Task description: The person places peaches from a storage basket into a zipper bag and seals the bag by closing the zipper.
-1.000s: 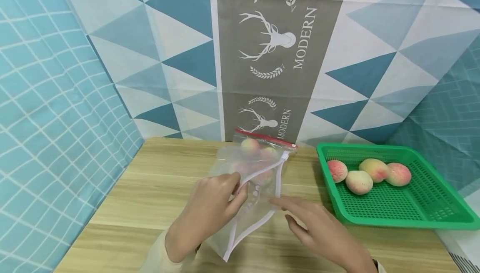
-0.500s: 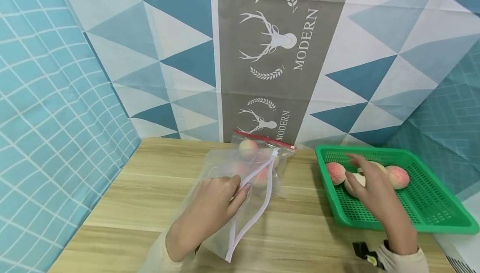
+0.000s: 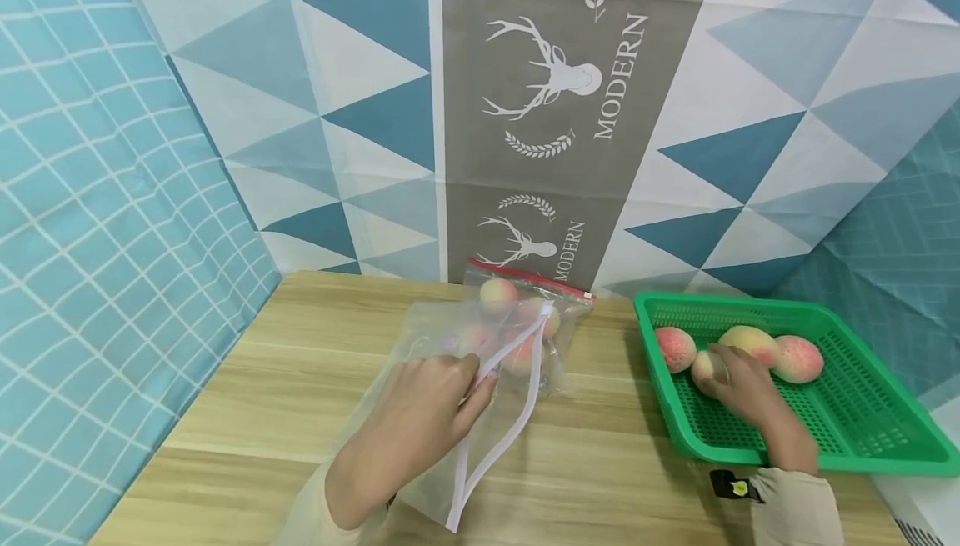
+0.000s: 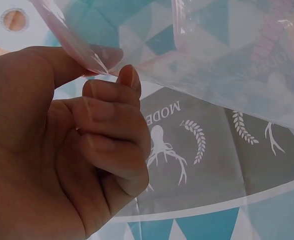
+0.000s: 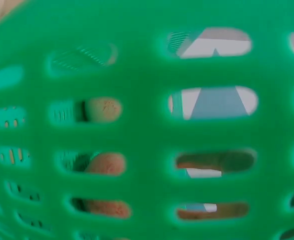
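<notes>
My left hand (image 3: 420, 417) pinches the edge of a clear zip bag (image 3: 408, 338) with a white zip strip, its mouth spread. In the left wrist view, thumb and index finger of the left hand (image 4: 66, 140) grip the bag's film (image 4: 212, 65). My right hand (image 3: 753, 392) reaches into the green basket (image 3: 877, 454), fingers around a pale peach (image 3: 707, 373). Other peaches, such as a reddish one (image 3: 677, 349) and another (image 3: 798, 359), lie beside it. The basket's slotted wall (image 5: 141, 130) blocks most of the right wrist view.
Behind the white-zip bag, a clear bag with a red zip (image 3: 528, 278) lies on the wooden table (image 3: 285, 363) with several peaches (image 3: 498, 296) in it. A patterned cloth wall (image 3: 390, 112) stands at the back, blue checked cloth (image 3: 90, 237) at the left.
My right hand has left the bag's mouth, moved right into the basket and closed its fingers on the pale peach. The left hand keeps its pinch on the bag, which has shifted slightly left.
</notes>
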`<state>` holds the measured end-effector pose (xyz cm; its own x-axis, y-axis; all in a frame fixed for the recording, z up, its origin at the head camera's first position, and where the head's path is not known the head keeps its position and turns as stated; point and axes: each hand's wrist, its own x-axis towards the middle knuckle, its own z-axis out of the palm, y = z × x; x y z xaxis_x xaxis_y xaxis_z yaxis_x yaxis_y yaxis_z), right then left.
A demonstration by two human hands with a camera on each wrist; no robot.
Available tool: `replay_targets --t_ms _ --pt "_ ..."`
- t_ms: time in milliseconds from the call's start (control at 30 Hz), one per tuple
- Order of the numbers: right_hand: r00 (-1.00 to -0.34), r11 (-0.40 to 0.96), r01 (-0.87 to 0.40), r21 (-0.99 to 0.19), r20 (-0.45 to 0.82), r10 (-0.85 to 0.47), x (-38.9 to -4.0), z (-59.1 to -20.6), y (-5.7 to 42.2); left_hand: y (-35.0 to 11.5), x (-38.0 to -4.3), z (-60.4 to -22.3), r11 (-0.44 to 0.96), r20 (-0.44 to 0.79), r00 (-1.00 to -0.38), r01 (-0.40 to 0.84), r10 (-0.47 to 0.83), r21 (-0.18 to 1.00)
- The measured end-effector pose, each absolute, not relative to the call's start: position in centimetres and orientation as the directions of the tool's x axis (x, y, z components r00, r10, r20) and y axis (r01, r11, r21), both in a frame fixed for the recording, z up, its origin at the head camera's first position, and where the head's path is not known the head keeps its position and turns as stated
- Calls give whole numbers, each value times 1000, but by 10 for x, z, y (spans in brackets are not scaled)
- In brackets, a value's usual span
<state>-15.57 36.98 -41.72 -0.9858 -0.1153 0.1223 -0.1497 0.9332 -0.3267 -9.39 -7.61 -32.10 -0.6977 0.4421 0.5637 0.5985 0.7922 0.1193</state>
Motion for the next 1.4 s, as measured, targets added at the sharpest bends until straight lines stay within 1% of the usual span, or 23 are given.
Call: replay_targets --t_ms 100,167,400,667,933,1233,1400 --pt "-988 948 -109 -298 137 -71 -155 -420 373 -77 -93 -318 793 563 -699 597 442 119" --pt "-992 953 -74 -294 122 -39 -154 -420 375 -78 -94 -316 797 562 -700 593 440 115" --pt "-999 923 -34 -384 34 -23 -152 -421 374 -80 -97 -313 800 557 -698 592 451 94" --pt "-1000 923 17 -386 11 24 -150 -422 374 -81 -100 -314 796 570 -683 600 457 81" --pt "-999 931 -5 -364 52 15 -148 -422 375 -82 -101 -317 803 542 -703 590 460 84" --pt "-991 944 -11 -331 131 34 -145 -413 383 -83 -103 -316 787 563 -683 610 465 91" --pt "-979 940 -32 -340 198 39 -146 -409 379 -88 -101 -316 800 536 -715 588 448 115"
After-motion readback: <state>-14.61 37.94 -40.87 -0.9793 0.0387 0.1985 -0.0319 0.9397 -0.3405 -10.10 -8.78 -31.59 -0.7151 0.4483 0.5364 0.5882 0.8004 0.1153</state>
